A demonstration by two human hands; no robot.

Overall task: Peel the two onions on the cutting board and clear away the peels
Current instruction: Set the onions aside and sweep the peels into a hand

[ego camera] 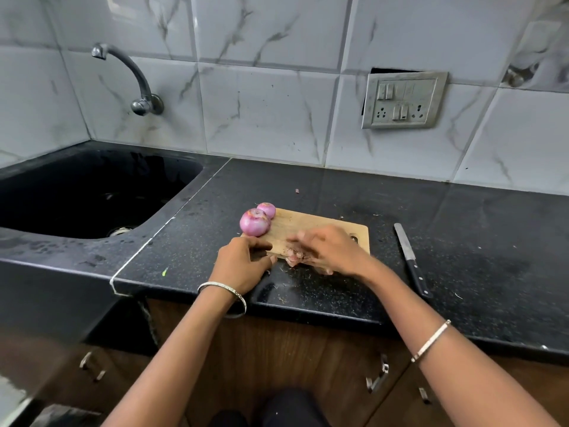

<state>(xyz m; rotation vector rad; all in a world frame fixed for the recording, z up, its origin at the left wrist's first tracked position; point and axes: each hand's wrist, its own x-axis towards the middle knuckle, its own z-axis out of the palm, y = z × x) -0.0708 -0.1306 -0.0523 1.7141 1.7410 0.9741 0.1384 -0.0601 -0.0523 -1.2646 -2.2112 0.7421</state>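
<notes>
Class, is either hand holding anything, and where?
The left hand touches the cutting board at its near edge; the right hand covers the onion peels. Grips cannot be told.

Both arms reach forward. The left hand point(243, 263) lies palm down at the near left corner of the cutting board point(308, 223), fingers bent at its edge. The right hand point(334, 251) hangs over the board's near edge, palm down, fingers blurred.

Knife point(411, 259) on countertop point(338, 192); tap point(129, 72) above sink point(92, 186), possibly wet.
</notes>
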